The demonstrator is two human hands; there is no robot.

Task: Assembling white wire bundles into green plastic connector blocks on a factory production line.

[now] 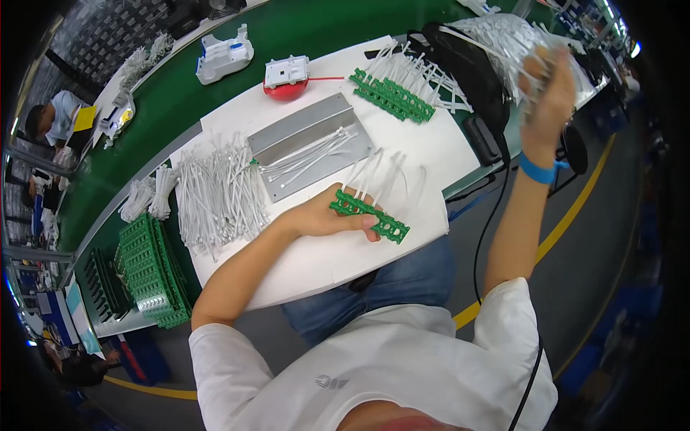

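Strip of green plastic (388, 225), bumpy, full of little holes, with thin white ties (392, 171) poking out. Pinched in the left hand (325, 217) over the white tabletop (316, 266). Can't tell the grip of the blurry right hand (550, 97).

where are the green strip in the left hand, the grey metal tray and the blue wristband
Green strip (389, 225): head view, on its right-hand part.
Grey metal tray (298, 123): head view, on its bare upper panel.
Blue wristband (537, 171): head view, on the middle of the band.
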